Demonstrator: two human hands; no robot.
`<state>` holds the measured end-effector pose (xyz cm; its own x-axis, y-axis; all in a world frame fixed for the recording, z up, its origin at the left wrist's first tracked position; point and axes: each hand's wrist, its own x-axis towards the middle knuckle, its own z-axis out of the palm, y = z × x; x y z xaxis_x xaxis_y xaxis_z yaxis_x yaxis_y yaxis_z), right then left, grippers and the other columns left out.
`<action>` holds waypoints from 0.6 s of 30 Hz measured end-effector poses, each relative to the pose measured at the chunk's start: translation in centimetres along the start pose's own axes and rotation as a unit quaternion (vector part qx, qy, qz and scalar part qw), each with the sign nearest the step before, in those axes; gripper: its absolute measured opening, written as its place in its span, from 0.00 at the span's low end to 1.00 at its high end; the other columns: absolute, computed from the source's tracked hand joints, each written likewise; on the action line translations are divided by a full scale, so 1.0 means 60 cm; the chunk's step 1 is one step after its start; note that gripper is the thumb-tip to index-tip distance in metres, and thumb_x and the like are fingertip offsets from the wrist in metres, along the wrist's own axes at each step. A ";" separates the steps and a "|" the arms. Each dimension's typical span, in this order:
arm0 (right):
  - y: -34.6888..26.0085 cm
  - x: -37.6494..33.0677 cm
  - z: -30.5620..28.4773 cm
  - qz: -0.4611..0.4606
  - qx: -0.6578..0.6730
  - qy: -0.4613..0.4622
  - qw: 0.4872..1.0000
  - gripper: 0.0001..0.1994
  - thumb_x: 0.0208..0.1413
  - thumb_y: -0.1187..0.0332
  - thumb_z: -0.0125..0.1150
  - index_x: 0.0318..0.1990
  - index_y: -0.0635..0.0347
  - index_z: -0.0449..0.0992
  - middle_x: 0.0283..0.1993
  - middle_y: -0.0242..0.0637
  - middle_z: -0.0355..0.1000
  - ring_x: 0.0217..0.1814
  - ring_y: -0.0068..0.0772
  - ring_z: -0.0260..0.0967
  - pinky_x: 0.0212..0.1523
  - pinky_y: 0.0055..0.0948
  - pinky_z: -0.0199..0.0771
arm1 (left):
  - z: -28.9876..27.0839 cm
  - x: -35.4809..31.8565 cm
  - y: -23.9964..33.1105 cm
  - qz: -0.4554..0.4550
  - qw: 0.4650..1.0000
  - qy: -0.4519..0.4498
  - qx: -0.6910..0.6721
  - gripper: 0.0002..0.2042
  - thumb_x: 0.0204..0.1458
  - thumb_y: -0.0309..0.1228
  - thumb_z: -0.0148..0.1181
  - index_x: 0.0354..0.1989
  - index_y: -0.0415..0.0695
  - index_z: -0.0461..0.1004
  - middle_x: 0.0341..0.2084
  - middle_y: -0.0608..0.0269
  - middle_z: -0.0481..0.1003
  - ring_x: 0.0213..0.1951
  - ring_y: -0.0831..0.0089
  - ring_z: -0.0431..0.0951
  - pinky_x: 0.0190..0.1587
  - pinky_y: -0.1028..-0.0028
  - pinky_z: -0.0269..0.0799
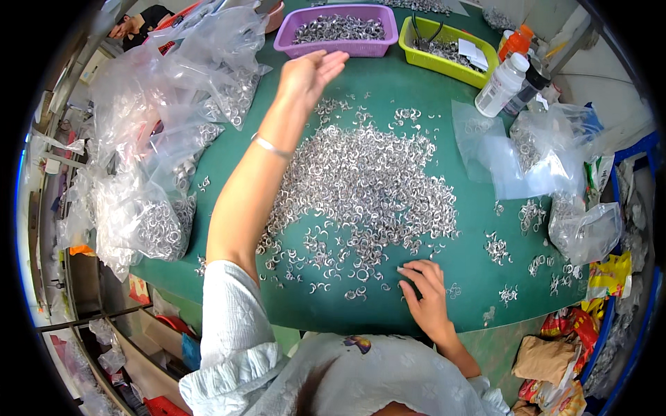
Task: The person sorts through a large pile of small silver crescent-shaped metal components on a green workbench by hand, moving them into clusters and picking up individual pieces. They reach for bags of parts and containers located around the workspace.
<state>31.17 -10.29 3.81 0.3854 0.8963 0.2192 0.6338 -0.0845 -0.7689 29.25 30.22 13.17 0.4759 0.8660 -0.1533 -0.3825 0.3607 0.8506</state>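
My left hand (305, 78) reaches far forward to the near side of a purple plastic basket (335, 49), its fingers stretched out and nothing visible in them. Small silvery metal rings fill that basket. A wide heap of similar ring-shaped and curved metal pieces (368, 173) covers the middle of the green tabletop (312, 310). Close to the heap's near right edge, my right hand (427, 298) rests low over the table. Its thumb and index finger are apart, with no piece seen between them. Loose rings (355, 294) lie to its left.
Clear plastic bags of rings (163, 225) crowd the left side. A yellow-green basket (444, 64) holds pliers and metal pieces at the back right, beside a white bottle (501, 87). Further bags (586, 229) and small ring clusters (497, 248) lie right. Another person (142, 26) is at far left.
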 end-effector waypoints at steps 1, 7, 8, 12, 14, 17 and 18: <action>0.001 0.001 -0.003 -0.002 0.002 -0.006 1.000 0.12 0.48 0.79 0.65 0.43 0.62 0.78 0.47 0.40 0.73 0.52 0.45 0.67 0.53 0.38 0.64 | 0.008 -0.006 -0.012 0.015 0.998 0.007 0.054 0.19 0.61 0.20 0.41 0.60 0.24 0.58 0.52 0.35 0.71 0.53 0.53 0.76 0.55 0.66 0.76; 0.030 -0.010 -0.024 0.012 -0.083 0.021 0.996 0.15 0.50 0.76 0.65 0.47 0.62 0.77 0.53 0.41 0.70 0.58 0.47 0.65 0.55 0.40 0.61 | -0.003 -0.181 -0.114 -0.026 0.937 -0.210 0.278 0.15 0.62 0.23 0.49 0.55 0.31 0.68 0.54 0.45 0.72 0.54 0.60 0.76 0.55 0.70 0.74; 0.028 0.001 -0.025 0.010 -0.113 0.021 0.993 0.16 0.50 0.75 0.64 0.49 0.62 0.76 0.55 0.42 0.70 0.61 0.48 0.64 0.58 0.41 0.60 | -0.031 -0.227 -0.119 -0.016 0.913 -0.238 0.329 0.15 0.61 0.23 0.51 0.55 0.32 0.70 0.54 0.47 0.73 0.54 0.59 0.75 0.55 0.69 0.73; 0.038 0.020 -0.021 0.021 -0.188 0.013 0.982 0.24 0.54 0.69 0.63 0.60 0.59 0.69 0.67 0.47 0.60 0.72 0.53 0.51 0.63 0.48 0.54 | -0.098 -0.409 -0.153 0.140 0.747 -0.343 0.552 0.18 0.55 0.23 0.58 0.55 0.38 0.70 0.57 0.53 0.70 0.59 0.52 0.70 0.62 0.59 0.65; 0.047 0.044 -0.005 0.003 -0.217 -0.010 0.976 0.26 0.55 0.66 0.63 0.62 0.58 0.67 0.69 0.47 0.56 0.74 0.55 0.47 0.65 0.52 0.51 | -0.106 -0.467 -0.172 0.184 0.644 -0.364 0.647 0.21 0.52 0.24 0.61 0.56 0.40 0.70 0.62 0.54 0.65 0.65 0.49 0.61 0.66 0.49 0.54; 0.026 0.032 0.020 -0.013 -0.231 -0.071 0.970 0.29 0.55 0.61 0.63 0.64 0.57 0.65 0.72 0.47 0.52 0.75 0.57 0.42 0.68 0.58 0.46 | -0.138 -0.504 -0.207 0.189 0.608 -0.348 0.688 0.21 0.51 0.23 0.60 0.56 0.41 0.70 0.66 0.56 0.60 0.68 0.52 0.56 0.66 0.39 0.47; 0.021 0.026 0.025 -0.020 -0.229 -0.096 0.968 0.30 0.55 0.60 0.63 0.64 0.57 0.64 0.72 0.48 0.50 0.76 0.58 0.40 0.69 0.59 0.44 | -0.151 -0.510 -0.213 0.203 0.591 -0.331 0.707 0.21 0.50 0.23 0.60 0.55 0.41 0.71 0.66 0.56 0.60 0.68 0.52 0.56 0.65 0.38 0.46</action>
<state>31.54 -8.37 2.27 0.2506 0.9636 0.0928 0.8935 -0.1933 -0.4054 12.40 2.23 2.43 0.9566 0.2886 0.0396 0.2510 -0.8857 0.3905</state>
